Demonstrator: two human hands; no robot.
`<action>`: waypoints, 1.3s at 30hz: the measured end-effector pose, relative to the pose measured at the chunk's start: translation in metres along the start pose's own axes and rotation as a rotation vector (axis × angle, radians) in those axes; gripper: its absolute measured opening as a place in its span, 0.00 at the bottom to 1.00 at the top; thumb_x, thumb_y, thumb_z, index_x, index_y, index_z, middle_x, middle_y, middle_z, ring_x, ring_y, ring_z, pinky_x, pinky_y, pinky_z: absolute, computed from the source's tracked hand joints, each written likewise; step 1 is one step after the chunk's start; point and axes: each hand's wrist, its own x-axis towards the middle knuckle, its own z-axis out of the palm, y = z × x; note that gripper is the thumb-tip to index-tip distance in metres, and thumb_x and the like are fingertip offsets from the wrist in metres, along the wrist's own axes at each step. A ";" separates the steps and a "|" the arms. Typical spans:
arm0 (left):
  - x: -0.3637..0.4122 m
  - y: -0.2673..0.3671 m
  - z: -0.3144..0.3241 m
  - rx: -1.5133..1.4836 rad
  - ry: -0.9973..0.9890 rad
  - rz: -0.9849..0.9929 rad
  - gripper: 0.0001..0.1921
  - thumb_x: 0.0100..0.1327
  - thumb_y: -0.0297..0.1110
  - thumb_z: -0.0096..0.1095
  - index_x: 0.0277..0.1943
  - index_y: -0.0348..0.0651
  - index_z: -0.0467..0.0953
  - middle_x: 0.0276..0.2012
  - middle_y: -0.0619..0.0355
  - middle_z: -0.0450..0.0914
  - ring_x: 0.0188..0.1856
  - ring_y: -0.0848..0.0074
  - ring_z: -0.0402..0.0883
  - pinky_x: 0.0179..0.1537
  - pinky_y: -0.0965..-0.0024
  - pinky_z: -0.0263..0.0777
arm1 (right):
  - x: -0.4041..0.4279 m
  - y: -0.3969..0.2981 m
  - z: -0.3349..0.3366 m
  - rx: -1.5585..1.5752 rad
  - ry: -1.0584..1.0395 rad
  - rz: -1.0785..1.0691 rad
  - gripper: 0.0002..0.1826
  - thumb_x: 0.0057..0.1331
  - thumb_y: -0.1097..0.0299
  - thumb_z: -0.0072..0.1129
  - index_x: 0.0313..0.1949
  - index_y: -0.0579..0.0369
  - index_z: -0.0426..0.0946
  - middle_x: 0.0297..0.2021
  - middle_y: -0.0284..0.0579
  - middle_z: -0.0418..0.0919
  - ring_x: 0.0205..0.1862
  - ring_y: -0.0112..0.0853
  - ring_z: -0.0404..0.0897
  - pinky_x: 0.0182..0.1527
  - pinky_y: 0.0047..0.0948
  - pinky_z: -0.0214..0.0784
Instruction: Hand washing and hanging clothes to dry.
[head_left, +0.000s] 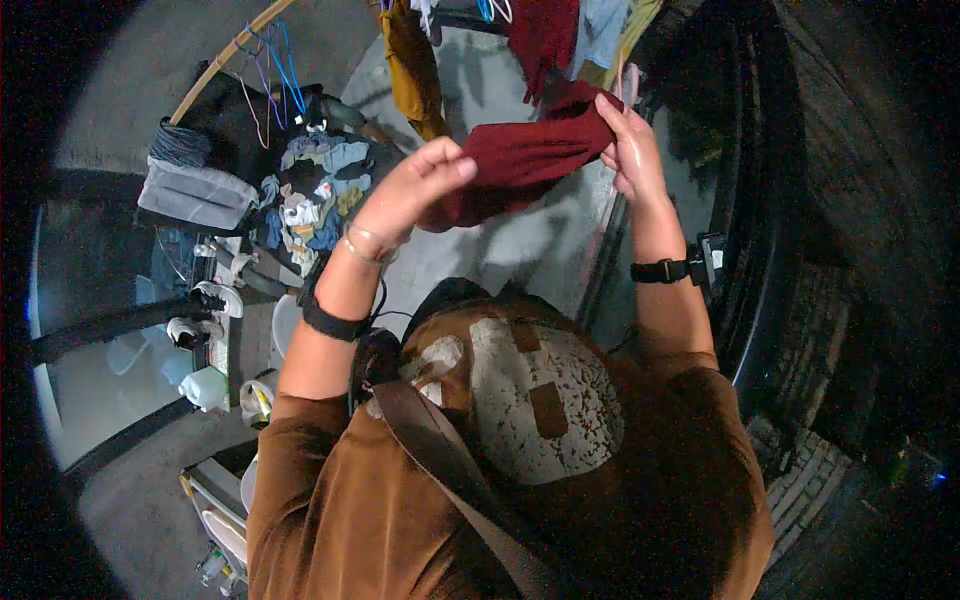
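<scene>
A dark red garment (525, 154) stretches between my two hands, held up in front of me. My left hand (424, 180) grips its left end, the thumb lying on top of the cloth. At the other end, my right hand (634, 146) pinches the fabric near an edge. A pink hanger (632, 81) shows just behind the right hand; whether the hand touches it, I cannot tell. Beyond the cloth hang a mustard garment (412, 71), another dark red garment (544, 45) and a light blue garment (598, 34).
To the left, a wooden pole (225, 60) carries several empty hangers (285, 71) above a heap of mixed clothes (319, 195). A grey folded cloth (196, 193) lies beside the heap. Sneakers (217, 298) and a translucent plastic jug (205, 388) stand along a ledge at left.
</scene>
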 end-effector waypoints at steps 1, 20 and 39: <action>-0.002 0.006 0.001 0.194 -0.128 0.035 0.10 0.61 0.37 0.56 0.40 0.42 0.72 0.33 0.67 0.71 0.39 0.82 0.68 0.42 0.76 0.63 | 0.002 -0.003 -0.001 0.138 -0.049 -0.015 0.08 0.62 0.59 0.55 0.31 0.46 0.69 0.17 0.24 0.68 0.09 0.12 0.53 0.11 0.15 0.38; 0.086 -0.014 -0.014 0.428 0.068 0.365 0.16 0.60 0.40 0.57 0.42 0.34 0.74 0.38 0.55 0.77 0.44 0.76 0.74 0.48 0.74 0.65 | -0.028 -0.034 0.030 0.367 -0.391 -0.186 0.12 0.62 0.68 0.53 0.42 0.61 0.74 0.38 0.42 0.78 0.39 0.27 0.77 0.45 0.25 0.68; 0.059 -0.010 -0.011 0.755 0.062 0.406 0.19 0.45 0.35 0.70 0.37 0.39 0.68 0.31 0.57 0.69 0.30 0.72 0.67 0.35 0.70 0.65 | -0.020 -0.058 0.065 0.335 -0.031 -0.292 0.07 0.64 0.61 0.51 0.34 0.48 0.73 0.20 0.24 0.69 0.14 0.14 0.56 0.17 0.15 0.45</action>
